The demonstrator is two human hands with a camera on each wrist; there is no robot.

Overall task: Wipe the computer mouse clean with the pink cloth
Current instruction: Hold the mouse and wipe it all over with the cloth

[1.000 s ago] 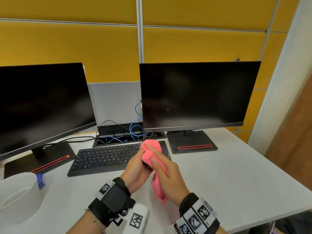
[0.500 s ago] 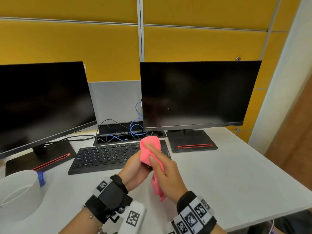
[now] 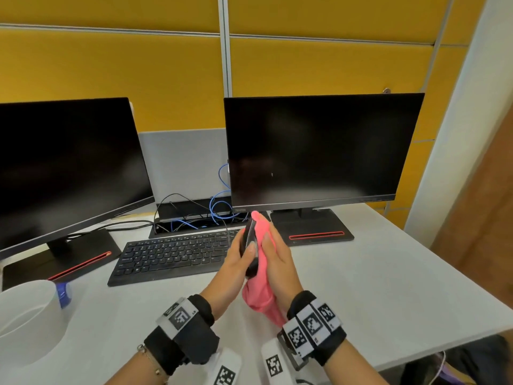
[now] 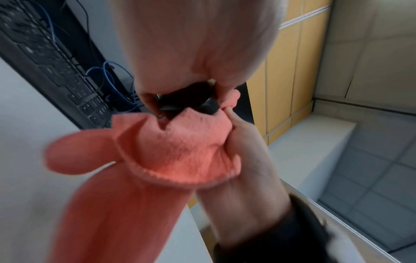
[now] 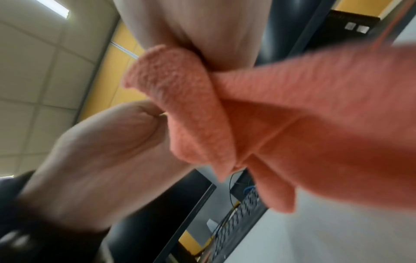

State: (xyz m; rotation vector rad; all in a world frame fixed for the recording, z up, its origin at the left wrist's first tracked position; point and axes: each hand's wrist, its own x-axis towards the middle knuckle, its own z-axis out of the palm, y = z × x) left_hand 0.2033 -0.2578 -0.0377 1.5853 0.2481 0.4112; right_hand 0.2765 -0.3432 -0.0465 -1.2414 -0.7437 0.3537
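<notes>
- The left hand grips the black computer mouse, fingers curled round it, lifted above the white worktop just near of the keyboard.
- The right hand presses the pink cloth against the mouse's right side, fingers lying along it; the cloth's tail hangs down between the wrists.
- Two dark monitors stand at the far side.

Bright, even room light, soft shadows on the table. The head view bows at its edges; both wrist views are smeared, a ceiling lamp glaring.
</notes>
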